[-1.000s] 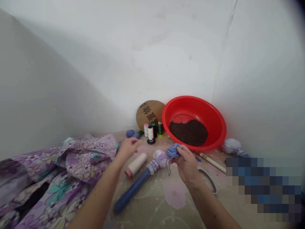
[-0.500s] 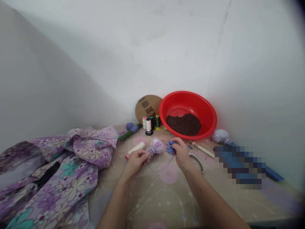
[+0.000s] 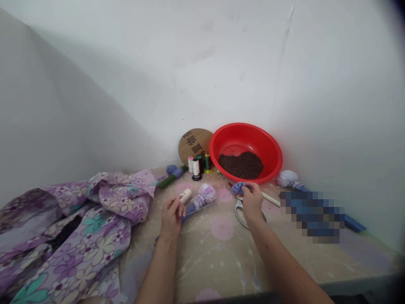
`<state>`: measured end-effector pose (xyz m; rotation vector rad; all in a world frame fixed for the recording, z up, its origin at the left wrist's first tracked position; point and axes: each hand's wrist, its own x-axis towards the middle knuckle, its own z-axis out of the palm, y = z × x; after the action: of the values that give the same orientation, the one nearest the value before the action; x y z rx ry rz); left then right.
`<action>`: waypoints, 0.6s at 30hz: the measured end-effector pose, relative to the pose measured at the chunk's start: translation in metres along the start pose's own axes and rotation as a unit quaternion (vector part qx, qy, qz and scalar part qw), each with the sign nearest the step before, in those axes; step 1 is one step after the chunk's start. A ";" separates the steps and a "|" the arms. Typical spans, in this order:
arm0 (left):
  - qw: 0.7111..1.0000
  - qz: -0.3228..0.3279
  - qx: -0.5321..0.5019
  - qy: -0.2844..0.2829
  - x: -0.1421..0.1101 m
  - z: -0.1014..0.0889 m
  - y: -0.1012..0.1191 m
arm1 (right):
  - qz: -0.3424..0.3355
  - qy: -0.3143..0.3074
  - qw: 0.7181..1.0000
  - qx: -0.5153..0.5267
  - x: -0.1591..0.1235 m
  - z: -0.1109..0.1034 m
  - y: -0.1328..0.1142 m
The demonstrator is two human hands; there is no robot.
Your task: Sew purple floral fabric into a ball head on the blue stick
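Note:
My right hand pinches a small bundle of blue-purple yarn above the table, just over grey-handled scissors. My left hand has its fingers drawn together beside a blue stick, and whatever they pinch is hidden. That stick passes behind the hand and wrist. At its far end is a round floral cloth head, bound at the neck with purple yarn. A thin strand runs faintly from the stick toward the right. Beyond the left fingertips lies a white roll.
A red basin holding dark grains stands at the back, near a cardboard disc and several thread spools. Floral cloth covers the left side. Another white-headed blue stick lies right, by a blurred patch.
My left hand has drawn back from the bound neck, leaving more blue stick visible. My right hand has shifted right with the yarn bundle, over the scissors. The view has shifted slightly.

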<state>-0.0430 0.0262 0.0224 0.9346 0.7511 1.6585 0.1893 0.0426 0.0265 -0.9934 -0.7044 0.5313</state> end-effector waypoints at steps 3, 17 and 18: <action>1.000 0.005 -0.022 -0.001 -0.002 -0.004 -0.003 | -0.057 0.033 0.997 -0.030 0.005 -0.001 0.004; 0.995 0.018 -0.087 -0.034 -0.003 -0.010 0.006 | -0.103 0.041 0.951 -0.288 0.010 -0.022 0.032; 0.998 0.002 -0.049 -0.046 -0.005 -0.007 0.003 | -0.099 0.028 0.961 -0.256 0.010 -0.020 0.034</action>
<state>-0.0494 0.0206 0.0207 0.9364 0.6023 1.6292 0.2077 0.0536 -0.0080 -1.3943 -0.9029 0.1394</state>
